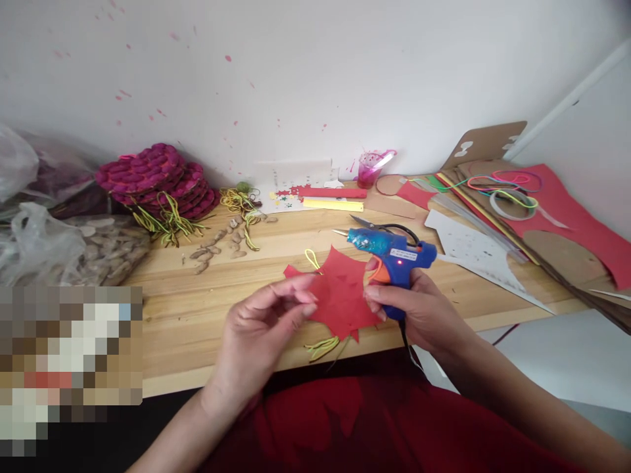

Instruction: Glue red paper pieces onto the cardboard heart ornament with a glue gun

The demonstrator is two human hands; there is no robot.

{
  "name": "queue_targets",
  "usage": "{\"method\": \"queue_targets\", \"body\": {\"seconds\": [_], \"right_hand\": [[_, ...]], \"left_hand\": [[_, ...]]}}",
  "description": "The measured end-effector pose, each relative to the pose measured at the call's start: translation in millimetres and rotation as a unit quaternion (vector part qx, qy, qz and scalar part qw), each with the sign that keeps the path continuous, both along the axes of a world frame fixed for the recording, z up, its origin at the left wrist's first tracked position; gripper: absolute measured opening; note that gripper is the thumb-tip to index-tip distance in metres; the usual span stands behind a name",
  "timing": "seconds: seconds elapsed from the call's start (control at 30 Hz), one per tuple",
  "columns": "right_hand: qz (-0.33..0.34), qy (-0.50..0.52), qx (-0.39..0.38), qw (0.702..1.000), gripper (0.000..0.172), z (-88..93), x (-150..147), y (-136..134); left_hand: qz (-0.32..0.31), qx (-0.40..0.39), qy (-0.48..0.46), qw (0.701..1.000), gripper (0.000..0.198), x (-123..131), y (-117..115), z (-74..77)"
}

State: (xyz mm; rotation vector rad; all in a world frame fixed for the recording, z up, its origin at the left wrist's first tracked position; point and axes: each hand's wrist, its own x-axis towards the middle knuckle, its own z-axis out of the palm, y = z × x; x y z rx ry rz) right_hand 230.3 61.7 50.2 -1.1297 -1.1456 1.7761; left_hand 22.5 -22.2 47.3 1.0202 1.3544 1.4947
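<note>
- near the table's point(187, 328) front edge, the red paper piece point(340, 295) lies flat; its yellow loop point(310, 250) and yellow tassel point(323, 347) seem already fitted.
- above its right side, the right hand point(426, 305) grasps the blue glue gun point(397, 263).
- the left hand's point(261, 325) thumb and fingertips nearly meet; whether they pinch anything, i cannot tell.
- what is left to do does not show.

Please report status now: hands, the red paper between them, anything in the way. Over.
Right hand: holding blue glue gun. Left hand: fingers curled, any grip unclear. Red paper: on table, both hands hiding parts of it.
</note>
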Motion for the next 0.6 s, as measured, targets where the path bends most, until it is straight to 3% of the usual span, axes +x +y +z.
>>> {"method": "queue_targets", "body": {"seconds": [0.23, 0.47, 0.6], "right_hand": [[-0.108, -0.033, 0.047, 0.992, 0.029, 1.1, 33, 18], [-0.154, -0.086, 0.082, 0.981, 0.025, -0.8, 47, 22], [-0.13, -0.099, 0.05, 0.985, 0.039, 2.4, 41, 26]], "left_hand": [[0.165, -0.012, 0.133, 0.977, 0.02, -58, 6, -12.0], [0.137, -0.072, 0.262, 0.953, 0.017, -73, 6, -19.8], [0.132, -0.077, 0.395, 0.906, 0.026, -73, 4, -15.3]]}}
